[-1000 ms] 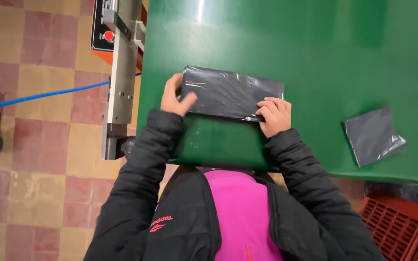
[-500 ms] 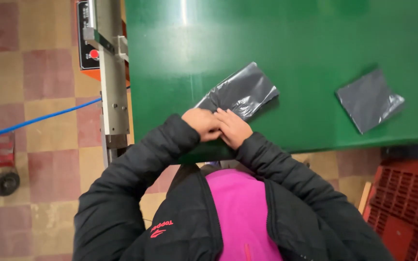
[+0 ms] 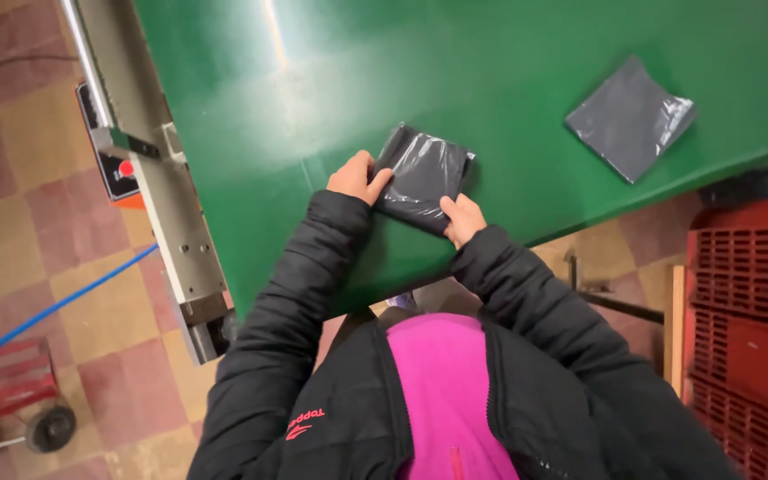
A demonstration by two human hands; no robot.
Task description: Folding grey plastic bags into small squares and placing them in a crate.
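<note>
A folded dark grey plastic bag lies on the green table, near its front edge. My left hand grips the bag's left corner with fingers curled over it. My right hand holds the bag's near right corner. Both arms wear black padded sleeves. A second folded grey bag lies flat on the table to the right, apart from both hands.
A metal frame rail with a small control box runs along the table's left side. A red plastic crate stands at the right on the tiled floor. A blue hose and a red wheeled trolley are at the left.
The bag has been folded from a wide flat strip into a small square packet. My hands came together, then spread to its two near corners.
</note>
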